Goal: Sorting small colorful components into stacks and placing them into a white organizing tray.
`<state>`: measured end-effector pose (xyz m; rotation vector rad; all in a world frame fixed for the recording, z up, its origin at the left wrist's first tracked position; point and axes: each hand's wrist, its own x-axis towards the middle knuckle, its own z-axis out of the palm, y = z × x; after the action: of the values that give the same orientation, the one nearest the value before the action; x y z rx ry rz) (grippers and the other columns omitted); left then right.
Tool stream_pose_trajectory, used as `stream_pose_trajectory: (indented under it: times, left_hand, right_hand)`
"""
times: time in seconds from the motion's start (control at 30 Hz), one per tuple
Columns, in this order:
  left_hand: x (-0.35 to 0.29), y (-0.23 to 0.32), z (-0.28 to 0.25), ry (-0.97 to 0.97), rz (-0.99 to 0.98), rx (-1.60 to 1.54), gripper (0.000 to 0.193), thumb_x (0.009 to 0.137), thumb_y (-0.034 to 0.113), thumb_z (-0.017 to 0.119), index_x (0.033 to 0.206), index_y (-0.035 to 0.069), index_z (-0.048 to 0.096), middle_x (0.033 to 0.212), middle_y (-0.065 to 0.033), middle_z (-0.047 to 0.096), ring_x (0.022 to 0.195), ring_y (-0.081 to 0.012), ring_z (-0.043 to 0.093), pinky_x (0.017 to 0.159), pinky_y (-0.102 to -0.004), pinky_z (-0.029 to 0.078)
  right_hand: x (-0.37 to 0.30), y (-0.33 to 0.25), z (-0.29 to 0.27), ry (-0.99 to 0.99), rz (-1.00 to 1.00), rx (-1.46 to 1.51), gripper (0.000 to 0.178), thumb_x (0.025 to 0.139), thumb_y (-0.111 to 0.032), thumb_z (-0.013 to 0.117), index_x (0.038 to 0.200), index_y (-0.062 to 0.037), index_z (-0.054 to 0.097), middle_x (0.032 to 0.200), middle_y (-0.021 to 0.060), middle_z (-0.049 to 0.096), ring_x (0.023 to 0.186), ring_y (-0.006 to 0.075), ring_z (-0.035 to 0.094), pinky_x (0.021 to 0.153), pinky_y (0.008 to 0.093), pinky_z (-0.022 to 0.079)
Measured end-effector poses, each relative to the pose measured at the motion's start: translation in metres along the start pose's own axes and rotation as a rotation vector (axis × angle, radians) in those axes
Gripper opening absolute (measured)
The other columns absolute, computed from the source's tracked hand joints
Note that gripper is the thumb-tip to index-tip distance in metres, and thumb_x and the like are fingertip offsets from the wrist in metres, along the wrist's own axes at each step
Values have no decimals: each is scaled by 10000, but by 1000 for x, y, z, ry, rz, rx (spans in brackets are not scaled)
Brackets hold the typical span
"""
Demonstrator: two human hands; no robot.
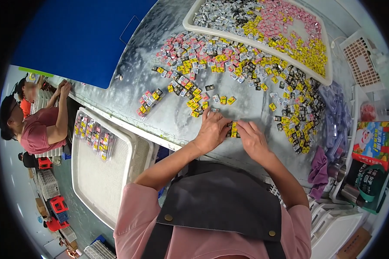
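Observation:
My left hand (212,131) and my right hand (252,139) meet low over the table in front of my apron. Between them is a short row of small yellow-and-black rectangular pieces (234,129), pinched from both sides by my fingertips. Just beyond my left hand lie several loose yellow and white pieces (223,100). Farther left, a clear pack (150,102) filled with pink, yellow and black pieces rests on the table. A wide heap of mixed small pieces (194,56) spreads beyond my hands, and another heap (304,108) lies to the right.
A white tray (255,39) of sorted pieces stands at the back. Clear plastic cases (334,116) and a purple cloth (318,172) lie on the right. A white perforated tray (100,181) holding filled packs stands at left. A co-worker (43,125) sits beyond the blue board (80,39).

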<state>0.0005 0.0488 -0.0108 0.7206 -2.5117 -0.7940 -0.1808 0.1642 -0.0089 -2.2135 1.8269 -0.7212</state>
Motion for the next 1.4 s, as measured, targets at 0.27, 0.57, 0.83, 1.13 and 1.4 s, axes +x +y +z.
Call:
stream_pose_trajectory:
  times: [0.27, 0.57, 0.83, 1.13, 1.4]
  left_hand:
    - [-12, 0, -3, -6, 124, 139, 269, 828, 106, 717, 1093, 65, 714, 978, -80, 580, 979, -264, 564, 1136, -584, 275]
    - [-34, 9, 1, -241, 231, 255, 750, 933, 386, 623, 1519, 10, 344, 1610, -193, 271, 1492, -379, 247, 1195, -573, 187]
    - [-25, 14, 9, -308, 226, 319, 793, 933, 466, 595, 1523, 4, 336, 1621, -161, 263, 1511, -338, 217, 1212, -553, 150]
    - [-35, 0, -28, 126, 36, 110, 581, 891, 146, 653, 1407, -25, 449, 1463, -265, 405, 1367, -423, 397, 1152, -581, 272]
    - [-59, 3, -18, 48, 113, 185, 501, 805, 19, 699, 1291, 24, 577, 1223, -144, 562, 1162, -332, 550, 1133, -589, 299]
  right_hand:
    - [-24, -12, -5, -88, 42, -62, 645, 828, -246, 725, 1368, 44, 523, 1515, 186, 435, 1416, 369, 371, 1187, 530, 245]
    - [-49, -11, -8, -118, 88, -86, 790, 828, -363, 731, 1451, 23, 437, 1574, 184, 353, 1477, 400, 280, 1191, 571, 195]
    - [-46, -19, -7, -149, 75, -66, 872, 794, -363, 769, 1469, 40, 393, 1580, 219, 325, 1480, 420, 262, 1188, 597, 179]
    - [-36, -25, -10, -203, 217, -67, 853, 870, -391, 689, 1508, 39, 319, 1614, 231, 233, 1514, 405, 162, 1219, 569, 80]
    - [-18, -40, 9, -158, 35, -62, 862, 783, -416, 765, 1478, -33, 429, 1596, 201, 305, 1503, 392, 224, 1199, 580, 166]
